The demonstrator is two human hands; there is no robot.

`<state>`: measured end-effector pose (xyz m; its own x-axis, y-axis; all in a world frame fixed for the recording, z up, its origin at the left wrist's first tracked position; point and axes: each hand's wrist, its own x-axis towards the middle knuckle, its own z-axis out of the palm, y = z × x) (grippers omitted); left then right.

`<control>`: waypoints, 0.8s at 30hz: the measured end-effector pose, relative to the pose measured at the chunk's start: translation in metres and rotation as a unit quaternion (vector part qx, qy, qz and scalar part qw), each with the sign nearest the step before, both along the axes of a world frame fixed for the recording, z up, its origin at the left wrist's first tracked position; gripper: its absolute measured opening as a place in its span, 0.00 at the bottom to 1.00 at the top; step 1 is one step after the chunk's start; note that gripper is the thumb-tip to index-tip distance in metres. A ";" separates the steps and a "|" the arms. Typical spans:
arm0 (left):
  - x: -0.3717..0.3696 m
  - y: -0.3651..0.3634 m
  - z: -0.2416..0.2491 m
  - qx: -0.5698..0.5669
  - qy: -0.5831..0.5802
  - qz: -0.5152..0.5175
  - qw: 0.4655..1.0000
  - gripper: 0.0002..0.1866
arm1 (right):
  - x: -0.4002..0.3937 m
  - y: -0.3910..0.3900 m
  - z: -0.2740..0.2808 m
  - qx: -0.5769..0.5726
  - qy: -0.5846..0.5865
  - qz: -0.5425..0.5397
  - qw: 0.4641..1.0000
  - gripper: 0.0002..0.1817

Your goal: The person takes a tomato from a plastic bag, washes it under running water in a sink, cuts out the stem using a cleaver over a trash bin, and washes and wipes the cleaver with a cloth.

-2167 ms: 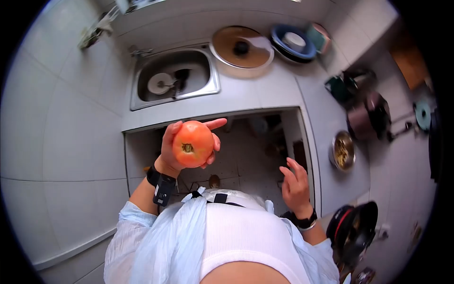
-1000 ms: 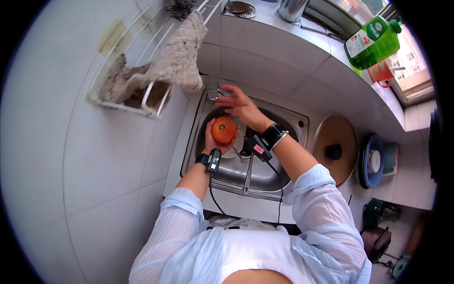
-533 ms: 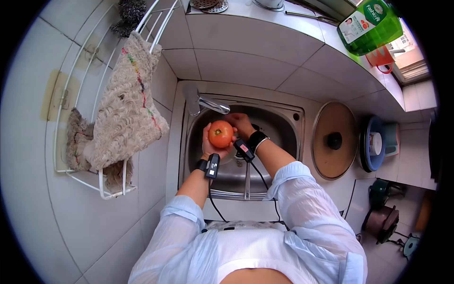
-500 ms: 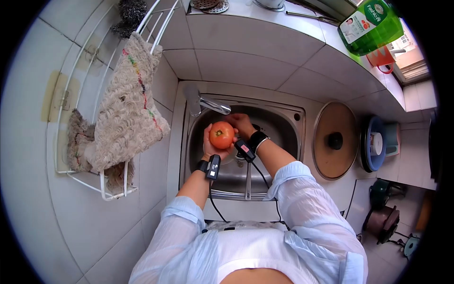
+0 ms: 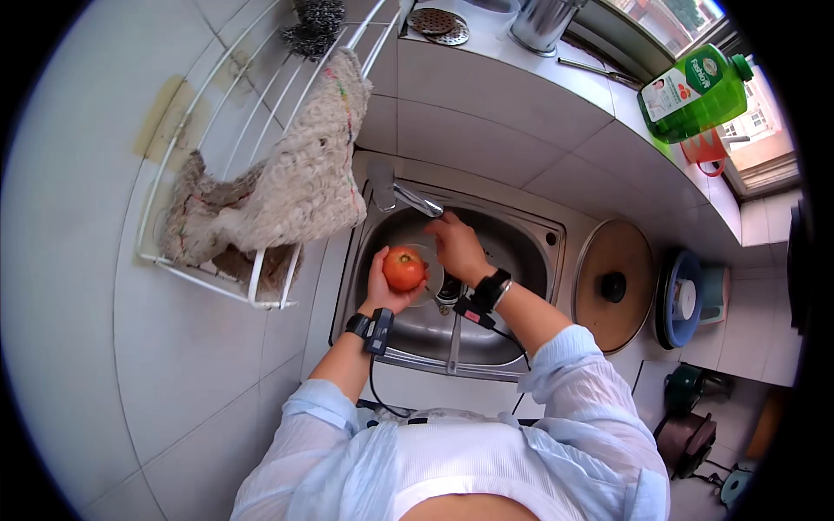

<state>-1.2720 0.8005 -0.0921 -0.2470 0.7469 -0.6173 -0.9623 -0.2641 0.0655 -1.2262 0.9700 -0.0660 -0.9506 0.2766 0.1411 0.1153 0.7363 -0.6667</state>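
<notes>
Left hand (image 5: pixel 387 292): fingers cupped round tomato (image 5: pixel 404 268), over sink (image 5: pixel 524 269). Tap (image 5: pixel 419 201) just beyond. Right hand (image 5: pixel 460 253) by spout, fingers bent; grip can't tell. Step, probably: tomato positioned near tap. Next move calls for steady left support.

left fingers (image 5: pixel 380 259) hold a tomato (image 5: pixel 404 268) over the sink (image 5: pixel 504 334).

Sink (image 5: pixel 512 334): smooth metal, soft sheen. Faucet (image 5: pixel 419 200): glossy metal. Tomato (image 5: pixel 404 268): smooth, glossy. Rag (image 5: pixel 308 174): rough cloth. Bottle (image 5: pixel 699 95): glossy plastic, see-through. Scourer (image 5: pixel 314 33): rough, metal-looking.
</notes>
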 end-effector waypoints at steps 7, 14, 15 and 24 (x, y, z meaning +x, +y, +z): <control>0.021 -0.031 0.015 -0.220 0.084 -0.065 0.970 0.25 | -0.019 -0.031 0.083 0.011 0.048 0.051 0.997 0.25; 0.025 -0.022 0.027 -0.305 0.676 -0.205 0.639 0.31 | 0.001 -0.024 0.079 0.110 0.151 0.081 0.979 0.28; 0.031 -0.022 0.053 -0.336 0.800 -0.189 0.460 0.32 | 0.015 -0.027 0.081 0.100 0.204 0.068 0.972 0.26; 0.047 -0.010 0.068 -0.329 0.821 -0.369 0.285 0.36 | 0.133 -0.014 0.027 0.091 -0.112 -0.024 0.989 0.24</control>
<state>-1.2249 0.7904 -0.0242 -0.5316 0.8260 -0.1875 0.7319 0.5594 0.3891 -1.0936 0.9564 -0.0385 -0.9500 0.3116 -0.0201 0.2829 0.8317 -0.4778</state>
